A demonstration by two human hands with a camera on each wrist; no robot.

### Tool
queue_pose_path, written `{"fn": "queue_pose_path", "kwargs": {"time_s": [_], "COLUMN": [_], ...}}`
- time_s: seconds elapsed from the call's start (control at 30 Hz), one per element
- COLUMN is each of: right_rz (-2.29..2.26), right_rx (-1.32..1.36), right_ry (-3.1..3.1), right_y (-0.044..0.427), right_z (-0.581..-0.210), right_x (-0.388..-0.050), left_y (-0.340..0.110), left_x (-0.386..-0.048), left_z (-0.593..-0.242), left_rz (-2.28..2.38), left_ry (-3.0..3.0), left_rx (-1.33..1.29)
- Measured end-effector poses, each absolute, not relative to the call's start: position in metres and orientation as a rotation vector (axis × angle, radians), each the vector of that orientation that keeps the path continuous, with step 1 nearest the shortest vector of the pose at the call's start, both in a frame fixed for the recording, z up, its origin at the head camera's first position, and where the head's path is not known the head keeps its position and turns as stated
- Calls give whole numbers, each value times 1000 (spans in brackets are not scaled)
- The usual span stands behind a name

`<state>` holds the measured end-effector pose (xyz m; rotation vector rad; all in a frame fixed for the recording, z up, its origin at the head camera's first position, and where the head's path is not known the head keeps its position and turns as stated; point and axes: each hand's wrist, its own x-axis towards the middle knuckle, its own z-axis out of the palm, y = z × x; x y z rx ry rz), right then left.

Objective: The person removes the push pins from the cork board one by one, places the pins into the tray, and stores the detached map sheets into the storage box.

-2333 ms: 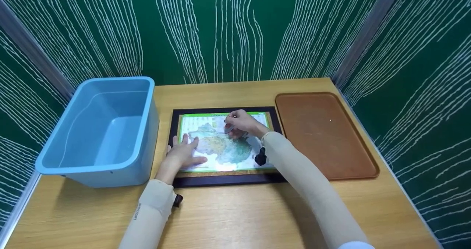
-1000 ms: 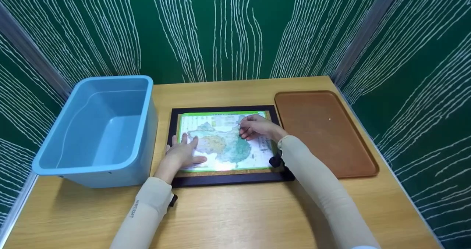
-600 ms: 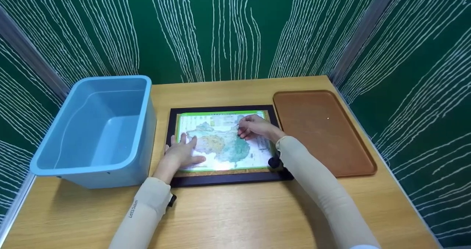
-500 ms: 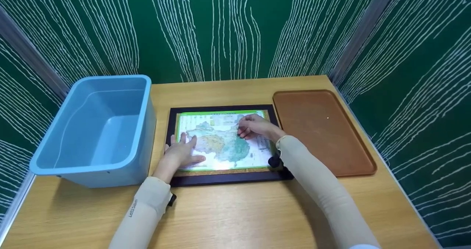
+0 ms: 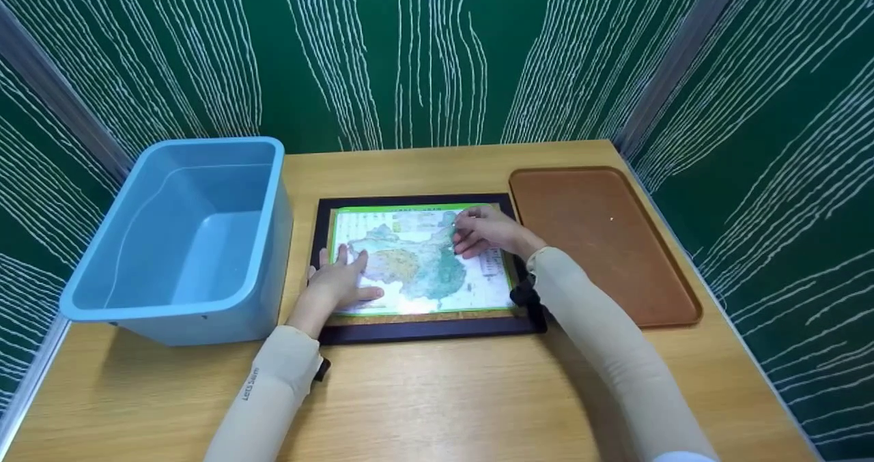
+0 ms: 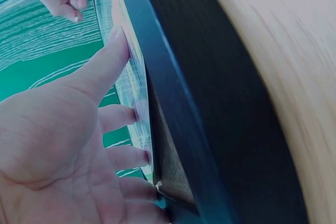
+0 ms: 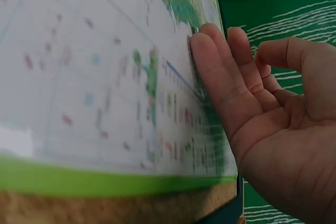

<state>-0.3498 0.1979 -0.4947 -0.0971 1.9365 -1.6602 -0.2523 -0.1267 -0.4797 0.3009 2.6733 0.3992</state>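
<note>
A map sheet (image 5: 437, 278) with a green border lies on cork inside a dark frame (image 5: 423, 332). My left hand (image 5: 336, 286) rests spread over its left edge, fingertips touching the sheet, as the left wrist view also shows at the hand (image 6: 68, 135). Over the right part of the map, my right hand (image 5: 488, 231) has thumb and index finger pinched together. A tiny pale thing (image 7: 254, 51) shows between those fingertips in the right wrist view; what it is I cannot tell. The other fingers of the right hand (image 7: 273, 108) are close to the sheet.
A blue bin (image 5: 225, 243) stands on the table left of the frame. To the right lies a brown tray (image 5: 601, 264) with a tiny white speck on it. Green walls with white lines surround the back and sides.
My right hand has moved right across the map from near its middle, and shifted slightly right again in the last half second. My left hand has stayed in place on the sheet.
</note>
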Motion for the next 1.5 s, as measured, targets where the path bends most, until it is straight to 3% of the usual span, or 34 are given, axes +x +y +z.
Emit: {"fn": "queue_pose_path", "kwargs": {"time_s": [0.8, 1.07, 1.5], "right_rz": [-1889, -2120, -1983], "right_rx": [42, 194, 424], "right_ry": [2016, 1905, 2125], "right_y": [296, 343, 385], "right_z": [-487, -487, -499], "right_x": [-343, -332, -328], "left_y": [-126, -123, -126], "left_x": [-254, -255, -253], "left_z": [-480, -479, -480], "left_rz": [433, 404, 408], "left_ry": [2654, 2611, 2647], "left_rx": [329, 322, 312]}}
